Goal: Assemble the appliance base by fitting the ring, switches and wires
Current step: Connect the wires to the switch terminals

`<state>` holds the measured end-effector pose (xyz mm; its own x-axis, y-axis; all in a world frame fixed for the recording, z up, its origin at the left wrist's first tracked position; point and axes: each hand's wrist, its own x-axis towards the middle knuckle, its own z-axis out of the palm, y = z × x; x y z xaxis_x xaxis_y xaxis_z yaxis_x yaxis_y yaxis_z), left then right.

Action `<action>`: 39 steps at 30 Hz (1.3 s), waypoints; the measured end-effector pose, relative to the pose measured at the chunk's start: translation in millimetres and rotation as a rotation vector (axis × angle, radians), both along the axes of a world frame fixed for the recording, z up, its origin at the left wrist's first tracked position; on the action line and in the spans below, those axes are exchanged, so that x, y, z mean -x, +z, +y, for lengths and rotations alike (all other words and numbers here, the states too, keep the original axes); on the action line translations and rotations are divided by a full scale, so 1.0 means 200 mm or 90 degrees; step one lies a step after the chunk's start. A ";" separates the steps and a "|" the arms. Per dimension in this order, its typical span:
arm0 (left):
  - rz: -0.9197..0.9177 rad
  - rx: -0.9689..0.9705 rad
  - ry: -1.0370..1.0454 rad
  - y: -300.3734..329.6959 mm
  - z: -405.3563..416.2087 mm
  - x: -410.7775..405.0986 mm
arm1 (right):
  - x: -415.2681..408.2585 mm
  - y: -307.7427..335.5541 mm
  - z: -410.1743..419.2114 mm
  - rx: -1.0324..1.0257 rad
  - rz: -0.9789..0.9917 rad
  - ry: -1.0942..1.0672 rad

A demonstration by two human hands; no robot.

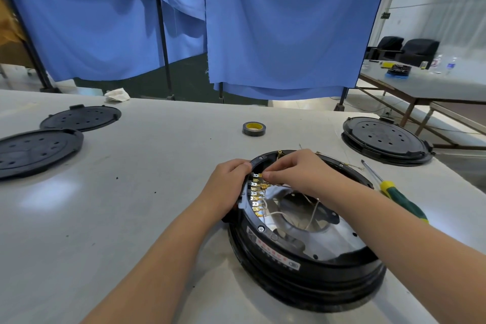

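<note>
A round black appliance base (310,281) lies open on the white table, with a silver plate (331,239) inside. A row of several brass connectors (256,196) lines its left inner rim, with thin white wires (273,212) trailing toward the centre opening. My left hand (226,189) grips the left rim of the base, thumb on top. My right hand (297,171) reaches over the far rim and pinches the topmost brass connector (261,176) between thumb and fingertips.
A green-and-yellow screwdriver (402,198) lies right of the base. A roll of black tape (253,129) sits further back. Two black perforated covers (39,150) lie at the left, and another closed base (386,139) at the far right. Blue curtains hang behind.
</note>
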<state>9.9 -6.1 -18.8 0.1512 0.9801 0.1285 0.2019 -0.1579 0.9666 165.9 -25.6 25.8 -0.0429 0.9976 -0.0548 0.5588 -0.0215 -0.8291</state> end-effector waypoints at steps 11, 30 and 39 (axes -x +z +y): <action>0.001 -0.007 -0.002 0.00 0.00 0.00 | 0.00 -0.01 0.00 -0.042 -0.033 0.040; 0.077 0.016 -0.042 -0.01 0.04 0.00 | 0.04 0.02 0.00 -0.173 -0.239 0.111; 0.086 0.023 -0.036 -0.01 0.04 0.00 | 0.06 0.01 0.01 -0.159 -0.228 0.086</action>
